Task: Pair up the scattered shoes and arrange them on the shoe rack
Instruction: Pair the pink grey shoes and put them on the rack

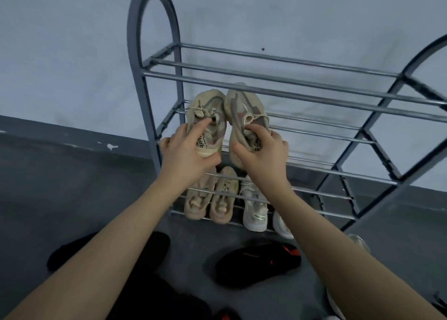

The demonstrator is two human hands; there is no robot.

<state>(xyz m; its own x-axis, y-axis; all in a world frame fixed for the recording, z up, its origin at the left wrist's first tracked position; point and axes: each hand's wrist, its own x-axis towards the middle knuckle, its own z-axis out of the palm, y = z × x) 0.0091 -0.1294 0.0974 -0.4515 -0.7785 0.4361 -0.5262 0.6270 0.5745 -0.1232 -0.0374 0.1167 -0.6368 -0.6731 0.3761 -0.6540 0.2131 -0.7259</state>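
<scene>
A grey metal shoe rack (278,78) with several tiers of bars stands against the wall. My left hand (186,150) grips the heel of a beige knit sneaker (208,109), toe pointing at the wall. My right hand (261,150) grips the heel of its matching beige sneaker (242,104) beside it. Both shoes are at the left end of the middle tier; whether they rest on the bars I cannot tell. On the lowest tier stand a pair of tan sneakers (210,198) and a white sneaker (254,211), with a second white shoe (281,225) partly hidden by my right arm.
On the dark floor in front of the rack lie a black shoe with orange accents (258,261) and another black shoe (154,244) partly under my left arm. A light shoe (360,242) peeks out at the right. The top tier holds nothing.
</scene>
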